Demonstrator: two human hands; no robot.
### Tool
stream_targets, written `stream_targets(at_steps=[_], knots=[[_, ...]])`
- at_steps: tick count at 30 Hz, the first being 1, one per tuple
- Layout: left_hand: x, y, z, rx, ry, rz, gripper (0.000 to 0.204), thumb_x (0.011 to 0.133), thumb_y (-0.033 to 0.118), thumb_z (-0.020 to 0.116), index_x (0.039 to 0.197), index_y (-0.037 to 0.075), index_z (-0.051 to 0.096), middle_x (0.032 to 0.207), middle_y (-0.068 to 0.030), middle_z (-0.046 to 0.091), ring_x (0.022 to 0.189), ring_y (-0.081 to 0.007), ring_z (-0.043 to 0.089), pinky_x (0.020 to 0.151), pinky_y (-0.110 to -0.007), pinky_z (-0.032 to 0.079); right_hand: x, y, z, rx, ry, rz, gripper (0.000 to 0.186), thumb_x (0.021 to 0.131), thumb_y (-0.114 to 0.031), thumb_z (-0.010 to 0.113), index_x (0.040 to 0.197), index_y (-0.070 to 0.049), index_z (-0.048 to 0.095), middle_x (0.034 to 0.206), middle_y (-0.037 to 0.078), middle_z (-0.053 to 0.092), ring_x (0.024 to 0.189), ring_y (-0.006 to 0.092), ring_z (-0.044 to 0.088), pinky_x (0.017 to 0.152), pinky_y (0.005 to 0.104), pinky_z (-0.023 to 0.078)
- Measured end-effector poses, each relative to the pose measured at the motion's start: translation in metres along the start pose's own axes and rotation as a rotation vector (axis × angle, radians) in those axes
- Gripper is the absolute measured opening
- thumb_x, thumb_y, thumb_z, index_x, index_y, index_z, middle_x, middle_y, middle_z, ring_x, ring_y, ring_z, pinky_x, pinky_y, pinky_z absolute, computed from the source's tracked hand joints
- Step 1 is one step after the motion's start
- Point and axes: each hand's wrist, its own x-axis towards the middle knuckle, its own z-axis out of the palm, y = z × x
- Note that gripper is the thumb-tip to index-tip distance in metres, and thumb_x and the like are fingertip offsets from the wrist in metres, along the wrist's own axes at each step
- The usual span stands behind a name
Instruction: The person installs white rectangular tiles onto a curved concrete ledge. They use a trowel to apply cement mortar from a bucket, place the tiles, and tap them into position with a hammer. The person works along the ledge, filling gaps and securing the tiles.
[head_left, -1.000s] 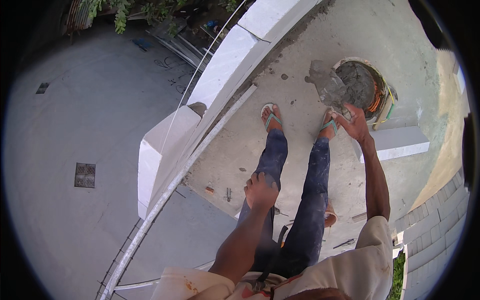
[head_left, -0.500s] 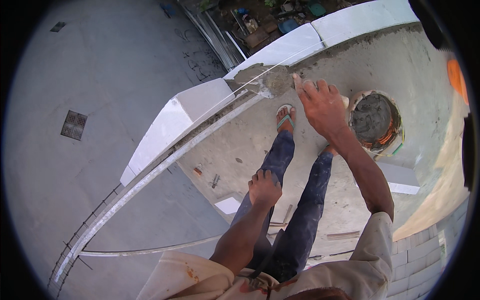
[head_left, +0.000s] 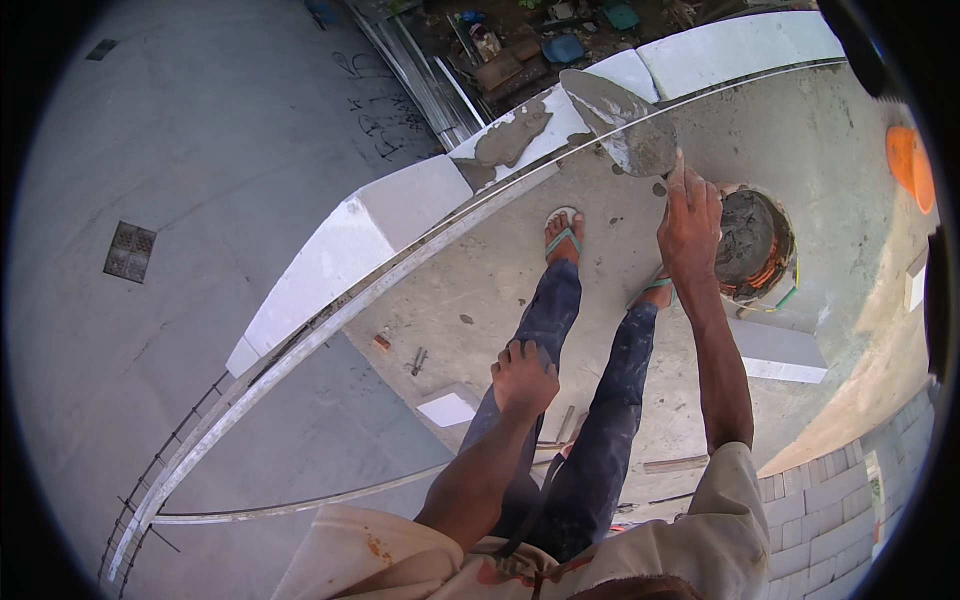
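Observation:
A trowel smeared with grey mortar is gripped by my right hand, index finger stretched along toward the blade. Its blade tip lies over a white block in the curved row of the low wall. A ragged patch of wet mortar sticks to that block, left of the blade. Just right of my right hand stands a round bucket of grey mortar. My left hand rests on my left knee, its fingers curled over it; their tips are hidden.
To the left, a large grey slab lies beyond the wall, with a floor grate. Rebar runs along the wall's near-left end. A loose white block lies below the bucket, and an orange container stands far right. Metal lengths lie behind the wall.
My right hand and the trowel have moved right, away from the mortar patch, which now shows uncovered on the white block. My left hand stays on the knee. The view has shifted slightly.

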Motion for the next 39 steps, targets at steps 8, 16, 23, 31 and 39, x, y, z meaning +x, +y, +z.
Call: stream_targets(at_steps=[8,16,23,31,39], knots=[[0.001,-0.001,-0.002,0.018,-0.018,0.000,0.067,0.091,0.042,0.074,0.146,0.008,0.055,0.148,-0.0144,0.054,0.134,-0.0356,0.055,0.112,-0.051,0.045,-0.053,-0.111,0.069,0.349,-0.013,0.139,0.061,0.087,-0.007,0.075,0.147,-0.010,0.064,0.127,0.010,0.062,0.115,0.0314,0.060,0.095,0.0486,0.045],[0.002,0.000,-0.004,0.041,-0.019,0.007,0.067,0.093,0.043,0.069,0.148,0.008,0.056,0.150,-0.0147,0.054,0.136,-0.0350,0.055,0.112,-0.050,0.045,-0.118,-0.081,0.049,0.580,-0.007,0.229,0.038,0.098,-0.008,0.067,0.136,-0.001,0.063,0.114,0.015,0.064,0.097,0.0327,0.064,0.081,0.0441,0.051],[0.006,0.005,-0.006,0.042,-0.015,0.029,0.067,0.092,0.045,0.070,0.147,0.009,0.056,0.145,-0.0138,0.055,0.137,-0.0343,0.053,0.111,-0.049,0.045,-0.068,-0.188,0.048,2.034,0.032,1.147,0.029,0.111,-0.026,0.062,0.128,-0.003,0.060,0.093,0.004,0.062,0.074,0.0134,0.063,0.067,0.0319,0.053],[0.004,-0.014,0.028,0.069,0.111,0.096,0.068,0.095,0.049,0.069,0.148,0.008,0.056,0.150,-0.0182,0.055,0.141,-0.0350,0.052,0.112,-0.050,0.046,-0.039,-0.263,0.026,1.885,0.116,1.074,0.030,0.108,-0.023,0.069,0.127,-0.001,0.060,0.086,0.003,0.061,0.074,0.0121,0.062,0.066,0.0314,0.052],[0.006,-0.003,0.000,0.072,-0.011,0.071,0.065,0.092,0.042,0.072,0.145,0.008,0.056,0.146,-0.0159,0.056,0.134,-0.0371,0.055,0.110,-0.053,0.046,-0.064,-0.181,0.064,0.577,0.137,0.508,0.044,0.094,-0.004,0.073,0.135,0.004,0.059,0.120,0.022,0.058,0.109,0.0414,0.061,0.089,0.0517,0.052]])
